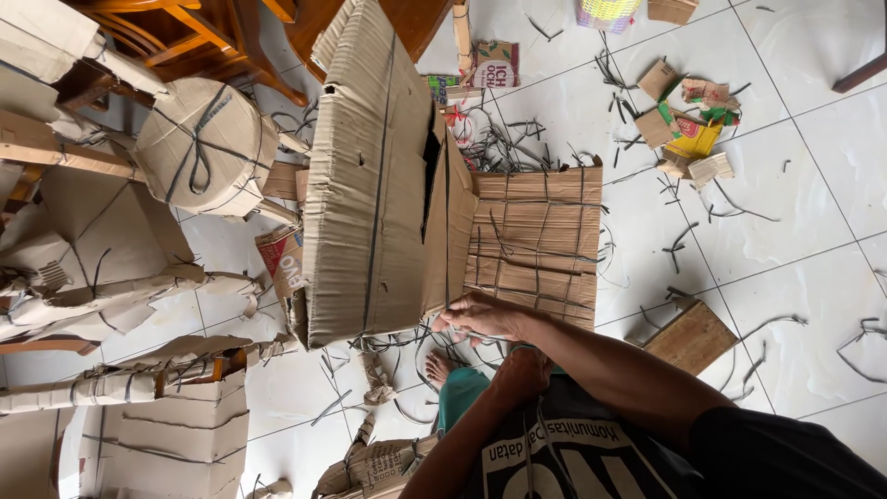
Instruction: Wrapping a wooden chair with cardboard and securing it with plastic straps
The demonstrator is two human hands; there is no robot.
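The right hand (480, 319) pinches a black strap (445, 231) on the tall brown cardboard box (370, 185); the left hand (519, 370) stays hidden behind it, grip unclear. Strap offcuts (517, 139) and a red-and-green carton (496, 63) litter the white tiled floor (795, 185).

Just one head cam here, looking steeply down at the tiled floor (785, 139), pretty close over the big cardboard box (370, 185), whole view rotated sideways.

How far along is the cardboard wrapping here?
Done: the round bundle is wrapped and strapped. In hand: the right hand works at the lower edge of the big carton. Left: the wooden furniture is bare; cardboard scraps litter the floor.
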